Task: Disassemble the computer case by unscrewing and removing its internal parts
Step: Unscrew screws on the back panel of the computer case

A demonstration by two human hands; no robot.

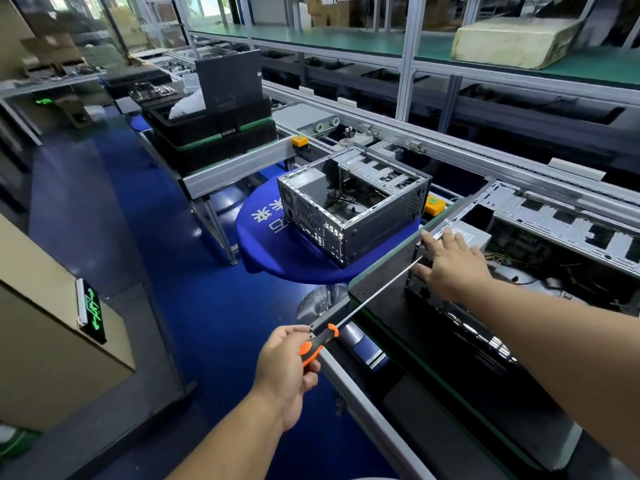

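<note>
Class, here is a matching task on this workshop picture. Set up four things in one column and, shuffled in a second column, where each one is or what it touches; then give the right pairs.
Column one:
1. screwdriver
2. right hand
3. open computer case
4. yellowish foam block

Column two:
A. on the round blue table
B. on the green upper shelf
C. held in the grip of the left hand
D. spread on the case on the near workbench

Pairs: 1-C, 2-D, 3-A, 4-B
</note>
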